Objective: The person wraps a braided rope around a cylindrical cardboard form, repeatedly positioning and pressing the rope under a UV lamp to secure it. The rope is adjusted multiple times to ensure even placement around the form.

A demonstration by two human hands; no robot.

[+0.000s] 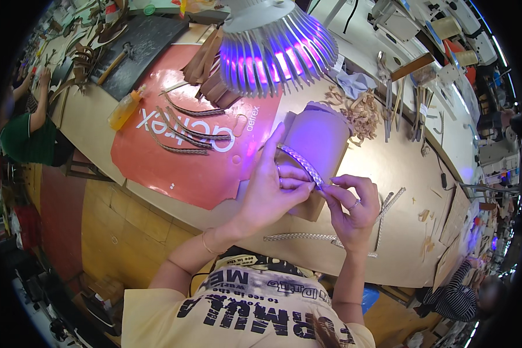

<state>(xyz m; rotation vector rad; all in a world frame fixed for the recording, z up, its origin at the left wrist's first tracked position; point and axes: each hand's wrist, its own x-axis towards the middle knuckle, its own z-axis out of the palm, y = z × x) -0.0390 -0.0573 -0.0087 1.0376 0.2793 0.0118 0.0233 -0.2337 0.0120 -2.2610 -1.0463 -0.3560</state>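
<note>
A braided strap (300, 159) curves between my two hands under purple light. My left hand (275, 188) grips it, thumb and lower fingers closed near its lower end, while the index finger points up alongside the strap. With bent fingers, my right hand (354, 209) pinches the lower end; the fingertips hide that tip. Behind the hands lies a brown paper-covered block (319, 136). Below them on the table is a pale braided strap (296, 236), and another braided strap (391, 203) lies past my right hand.
A finned lamp (278, 55) hangs over the table, close to the block. On a red sheet (156, 185) lie several dark braided straps (185, 130). A glue bottle (124, 110), a hammer (113, 65) and brown shavings (359, 116) surround the work area. Other people sit at both sides.
</note>
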